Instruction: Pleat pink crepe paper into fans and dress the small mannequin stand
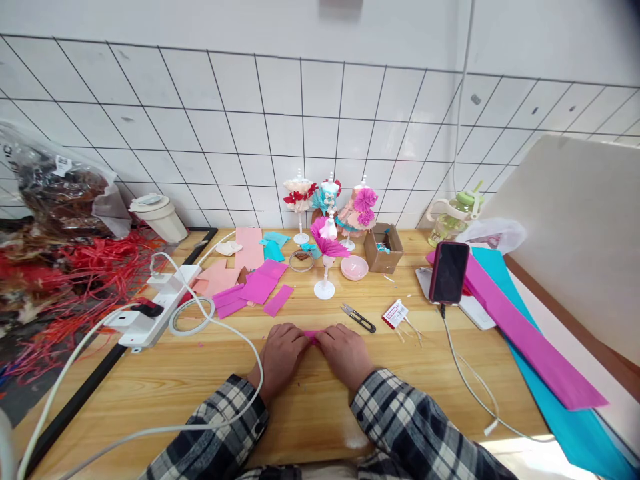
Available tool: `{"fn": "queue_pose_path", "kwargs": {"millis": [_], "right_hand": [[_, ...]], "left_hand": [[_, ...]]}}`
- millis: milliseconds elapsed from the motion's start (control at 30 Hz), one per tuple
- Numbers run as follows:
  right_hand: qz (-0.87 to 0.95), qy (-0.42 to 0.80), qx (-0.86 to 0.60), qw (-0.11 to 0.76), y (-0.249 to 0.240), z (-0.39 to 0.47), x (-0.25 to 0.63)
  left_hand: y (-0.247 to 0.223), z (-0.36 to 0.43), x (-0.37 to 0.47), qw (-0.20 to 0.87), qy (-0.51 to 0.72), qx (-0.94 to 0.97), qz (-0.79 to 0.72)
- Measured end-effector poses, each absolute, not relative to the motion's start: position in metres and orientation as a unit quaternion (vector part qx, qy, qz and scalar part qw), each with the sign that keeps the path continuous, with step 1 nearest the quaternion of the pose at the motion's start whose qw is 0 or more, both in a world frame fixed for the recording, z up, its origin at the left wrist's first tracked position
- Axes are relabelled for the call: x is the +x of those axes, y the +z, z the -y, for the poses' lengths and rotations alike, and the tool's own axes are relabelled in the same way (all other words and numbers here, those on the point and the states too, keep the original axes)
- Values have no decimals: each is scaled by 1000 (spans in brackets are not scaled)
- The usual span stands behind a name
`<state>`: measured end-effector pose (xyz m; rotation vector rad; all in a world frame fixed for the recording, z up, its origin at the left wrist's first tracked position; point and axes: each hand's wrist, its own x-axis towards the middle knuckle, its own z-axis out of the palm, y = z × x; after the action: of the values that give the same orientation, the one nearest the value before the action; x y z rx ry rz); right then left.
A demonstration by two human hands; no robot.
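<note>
Between my two hands, near the table's front, lies a small piece of magenta paper (313, 337). My left hand (284, 353) has its fingers closed on the paper's left end, and my right hand (345, 350) grips the right end. Just beyond them stands a small white mannequin (325, 287) with a pleated magenta paper piece around it. Black-handled thread snips (359, 319) lie to the right of my right hand. Flat magenta sheets (264, 280) rest at the left, with a small magenta strip (279, 300) beside them.
Dressed mannequins (300, 193), a pink dish (355, 268) and a cardboard box (384, 248) stand behind. A power strip (160, 310) is at left, its white cable crossing my left sleeve. A phone (449, 273), a white tag (395, 313) and long paper rolls (530, 333) are at right.
</note>
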<state>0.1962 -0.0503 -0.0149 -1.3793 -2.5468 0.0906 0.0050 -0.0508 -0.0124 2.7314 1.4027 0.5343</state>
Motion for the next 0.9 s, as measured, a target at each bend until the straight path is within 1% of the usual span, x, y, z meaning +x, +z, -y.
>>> {"fn": "queue_pose_path", "kwargs": {"millis": [267, 433, 600, 733, 833, 900], "right_hand": [[874, 25, -466, 134, -16, 49, 195], [870, 38, -470, 141, -15, 49, 195], [871, 35, -473, 127, -14, 48, 193], [864, 36, -482, 138, -12, 48, 191], [850, 64, -492, 178, -10, 47, 191], [814, 111, -516, 244, -9, 45, 192]], "left_hand": [[-17, 49, 5, 32, 175, 878, -444], [-11, 50, 5, 28, 166, 884, -437], [-12, 48, 6, 29, 178, 870, -459], [-9, 50, 7, 17, 183, 868, -461], [-6, 50, 5, 37, 219, 850, -477], [-5, 47, 3, 80, 285, 800, -523]]}}
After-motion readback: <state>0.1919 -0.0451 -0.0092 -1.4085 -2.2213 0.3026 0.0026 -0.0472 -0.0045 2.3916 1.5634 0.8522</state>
